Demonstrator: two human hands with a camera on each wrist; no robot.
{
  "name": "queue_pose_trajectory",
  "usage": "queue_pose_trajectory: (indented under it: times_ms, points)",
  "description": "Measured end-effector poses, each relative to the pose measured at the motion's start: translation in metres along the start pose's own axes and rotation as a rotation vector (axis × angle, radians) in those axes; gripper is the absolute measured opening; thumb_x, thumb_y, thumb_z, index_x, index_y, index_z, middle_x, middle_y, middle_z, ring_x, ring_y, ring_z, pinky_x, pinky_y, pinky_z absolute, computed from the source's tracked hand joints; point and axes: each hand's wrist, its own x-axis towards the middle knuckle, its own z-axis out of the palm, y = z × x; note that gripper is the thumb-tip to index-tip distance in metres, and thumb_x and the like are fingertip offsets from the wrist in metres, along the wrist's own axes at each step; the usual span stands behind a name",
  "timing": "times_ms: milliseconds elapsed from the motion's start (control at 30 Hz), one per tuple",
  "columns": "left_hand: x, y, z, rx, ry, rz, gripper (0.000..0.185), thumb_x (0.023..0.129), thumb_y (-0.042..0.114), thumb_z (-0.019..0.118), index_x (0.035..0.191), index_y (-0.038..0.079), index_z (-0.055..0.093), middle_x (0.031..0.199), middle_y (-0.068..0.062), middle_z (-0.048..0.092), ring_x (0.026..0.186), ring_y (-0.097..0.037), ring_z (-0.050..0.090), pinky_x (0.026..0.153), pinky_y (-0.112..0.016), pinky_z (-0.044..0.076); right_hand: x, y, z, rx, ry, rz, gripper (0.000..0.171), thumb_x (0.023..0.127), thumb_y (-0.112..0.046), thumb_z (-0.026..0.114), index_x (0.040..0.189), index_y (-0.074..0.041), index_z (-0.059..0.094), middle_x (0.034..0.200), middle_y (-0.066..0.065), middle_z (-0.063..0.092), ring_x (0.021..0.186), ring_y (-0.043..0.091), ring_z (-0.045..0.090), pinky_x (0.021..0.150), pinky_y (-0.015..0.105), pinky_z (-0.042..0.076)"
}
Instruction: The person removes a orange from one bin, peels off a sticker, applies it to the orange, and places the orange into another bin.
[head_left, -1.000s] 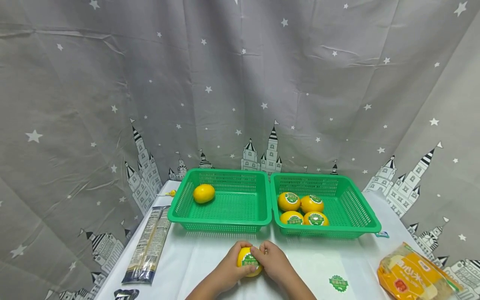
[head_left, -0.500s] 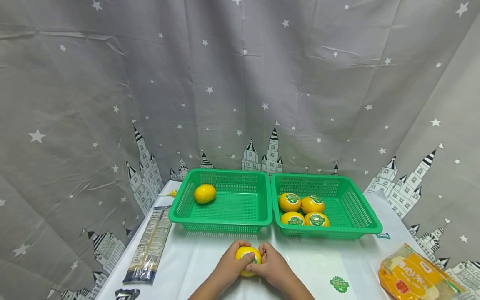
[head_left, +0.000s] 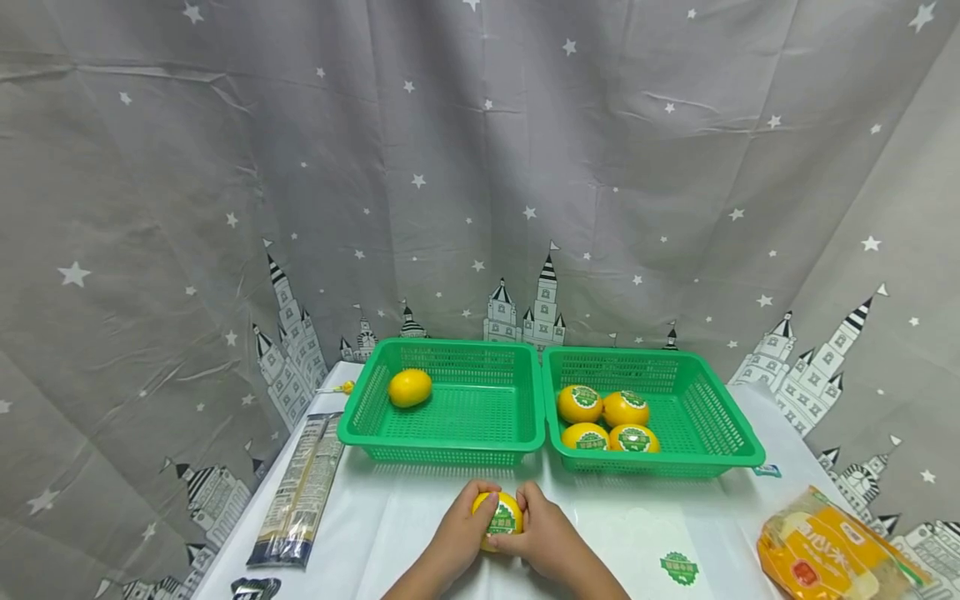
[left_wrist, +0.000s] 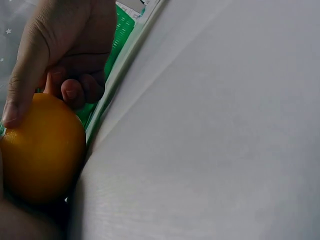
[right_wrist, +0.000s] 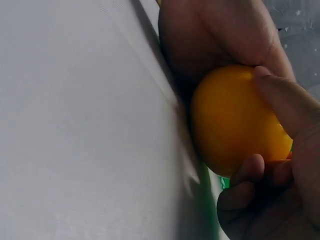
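Note:
Near the front middle of the table, both hands hold one yellow lemon [head_left: 512,502] that bears a green and white round sticker [head_left: 502,520]. My left hand [head_left: 459,532] wraps its left side, the thumb lying near the sticker. From the other side my right hand [head_left: 549,535] grips it, with the thumb low across the front. Both wrist views show the lemon's bare underside, orange-looking in dim light [left_wrist: 45,150] [right_wrist: 235,120]. A translucent sheet [head_left: 637,533] with one green sticker [head_left: 678,568] lies right of the hands.
Behind the hands stand two green baskets: the left basket [head_left: 442,450] holds one plain lemon [head_left: 409,388], the right basket [head_left: 660,462] several stickered lemons [head_left: 579,404]. A flat silvery packet [head_left: 300,492] lies left, a black wrapper [head_left: 255,588] front left, an orange food bag [head_left: 825,546] right.
The lemon has turned slightly in the hands. The left thumb crossed over the sticker half a second ago and has now drawn back, so more of the sticker shows. The baskets have not changed.

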Motion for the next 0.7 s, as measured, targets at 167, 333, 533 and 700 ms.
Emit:
queue_pose_trajectory:
  times_ms: [167, 333, 533, 700]
  points:
    - [0.001, -0.002, -0.004, -0.041, -0.047, 0.006, 0.044, 0.113, 0.046, 0.035, 0.127, 0.011, 0.058, 0.122, -0.003, 0.065, 0.108, -0.018, 0.060, 0.090, -0.038, 0.051, -0.001, 0.003, -0.004, 0.081, -0.073, 0.014, 0.058, 0.081, -0.037, 0.090, 0.103, -0.013, 0.042, 0.074, -0.003, 0.051, 0.061, 0.007, 0.049, 0.054, 0.022, 0.042]
    - [0.002, -0.008, -0.010, -0.043, -0.157, 0.033, 0.050, 0.108, 0.050, 0.051, 0.137, 0.010, 0.051, 0.130, -0.008, 0.060, 0.117, -0.022, 0.056, 0.098, -0.045, 0.049, 0.000, 0.006, -0.005, 0.266, -0.099, 0.136, 0.043, 0.099, -0.045, 0.070, 0.100, -0.013, 0.042, 0.065, -0.002, 0.053, 0.054, 0.014, 0.051, 0.051, 0.026, 0.043]
    - [0.002, -0.011, -0.013, 0.002, -0.229, 0.074, 0.067, 0.093, 0.042, 0.080, 0.142, 0.013, 0.045, 0.127, -0.010, 0.058, 0.105, -0.021, 0.060, 0.084, -0.030, 0.053, 0.004, 0.008, -0.001, 0.300, -0.034, 0.196, 0.048, 0.097, -0.052, 0.071, 0.091, -0.016, 0.040, 0.062, -0.004, 0.048, 0.049, 0.012, 0.046, 0.048, 0.024, 0.041]
    - [0.001, -0.009, -0.017, 0.033, -0.237, 0.104, 0.072, 0.086, 0.029, 0.088, 0.141, 0.015, 0.045, 0.124, -0.010, 0.059, 0.103, -0.022, 0.061, 0.084, -0.031, 0.053, 0.006, 0.011, -0.002, 0.380, -0.055, 0.212, 0.038, 0.106, -0.047, 0.057, 0.092, -0.014, 0.045, 0.059, -0.003, 0.049, 0.048, 0.012, 0.044, 0.046, 0.024, 0.038]
